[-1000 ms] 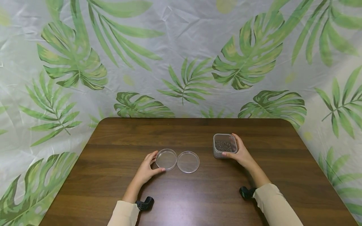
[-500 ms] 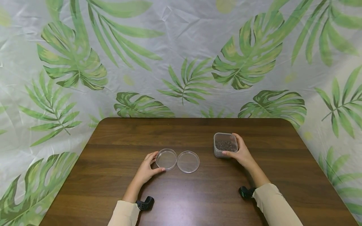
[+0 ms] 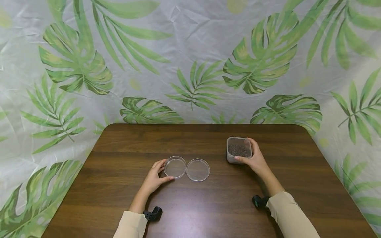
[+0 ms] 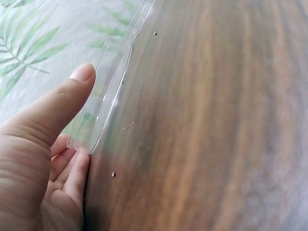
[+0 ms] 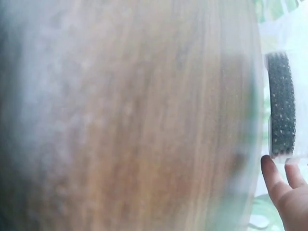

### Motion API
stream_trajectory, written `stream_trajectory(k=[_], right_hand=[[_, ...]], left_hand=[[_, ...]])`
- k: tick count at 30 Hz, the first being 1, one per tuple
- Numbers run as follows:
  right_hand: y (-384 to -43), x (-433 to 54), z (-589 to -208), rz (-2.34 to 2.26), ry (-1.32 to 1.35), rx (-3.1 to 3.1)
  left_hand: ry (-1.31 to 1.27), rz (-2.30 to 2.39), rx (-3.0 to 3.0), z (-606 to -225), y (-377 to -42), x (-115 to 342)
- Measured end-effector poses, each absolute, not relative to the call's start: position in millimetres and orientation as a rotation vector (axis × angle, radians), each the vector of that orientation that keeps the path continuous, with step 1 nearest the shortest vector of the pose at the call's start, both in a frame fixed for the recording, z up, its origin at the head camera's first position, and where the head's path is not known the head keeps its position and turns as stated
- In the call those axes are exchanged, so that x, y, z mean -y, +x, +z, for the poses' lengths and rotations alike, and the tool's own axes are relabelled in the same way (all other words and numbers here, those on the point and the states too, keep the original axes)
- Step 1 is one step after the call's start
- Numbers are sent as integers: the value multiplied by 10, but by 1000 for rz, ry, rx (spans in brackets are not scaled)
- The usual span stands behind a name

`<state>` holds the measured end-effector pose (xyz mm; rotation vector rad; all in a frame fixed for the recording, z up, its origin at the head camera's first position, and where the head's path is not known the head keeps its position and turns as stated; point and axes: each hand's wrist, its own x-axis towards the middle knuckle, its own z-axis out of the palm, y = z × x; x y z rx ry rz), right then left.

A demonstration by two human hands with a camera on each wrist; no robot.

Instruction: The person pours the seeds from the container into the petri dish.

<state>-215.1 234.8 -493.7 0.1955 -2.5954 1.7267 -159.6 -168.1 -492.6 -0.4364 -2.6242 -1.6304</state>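
Observation:
My left hand [image 3: 156, 177] holds a clear round petri dish [image 3: 175, 168] at its left side, the thumb at the near rim and the fingers round the far left edge. The dish rests on the table. In the left wrist view, the thumb and fingers lie along the wall of the petri dish [image 4: 103, 103]. A second clear round dish part [image 3: 197, 170] lies against its right side. My right hand [image 3: 255, 159] grips a square clear plastic tub [image 3: 238, 159] partly filled with dark grains [image 3: 239, 150]. In the right wrist view, the tub [image 5: 281, 103] appears raised off the table.
The brown wooden table [image 3: 134, 138] has rounded far corners. Behind it hangs a leaf-printed cloth [image 3: 190, 43]. A few dark specks [image 4: 113, 174] lie on the tabletop near the left hand. Each wrist wears a black camera strap.
My right hand has moved the tub slightly away from me and to the right. The left hand and both round dish parts have stayed in place.

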Motion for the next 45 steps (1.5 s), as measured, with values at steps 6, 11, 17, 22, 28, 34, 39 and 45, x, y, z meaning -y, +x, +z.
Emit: stream_trajectory(k=[6, 11, 17, 22, 28, 34, 39, 45], right_hand=[[-2157, -2324, -4910, 1708, 188, 2547], [-2147, -2261, -4845, 1668, 183, 2540], [-2144, -2164, -4768, 1664, 230, 2489], [-2146, -2075, -4722, 1685, 300, 2414], [-2147, -1939, -4672, 1658, 338, 2389], [-2154, -1799, -4629, 1557, 368, 2411], [-2146, -1678, -4571, 1471, 381, 2456], [-2146, -1536, -4537, 1380, 423, 2458]], left_hand=[[-428, -1628, 2629, -4936, -1602, 1685], [-418, -1622, 2632, -4952, -1605, 1688], [-414, -1620, 2639, -4952, -1604, 1686], [-413, -1626, 2639, -4947, -1605, 1688], [-403, -1629, 2649, -4944, -1604, 1694], [-408, -1621, 2647, -4938, -1600, 1689], [-408, -1625, 2643, -4939, -1597, 1687], [-412, -1617, 2638, -4932, -1594, 1686]])
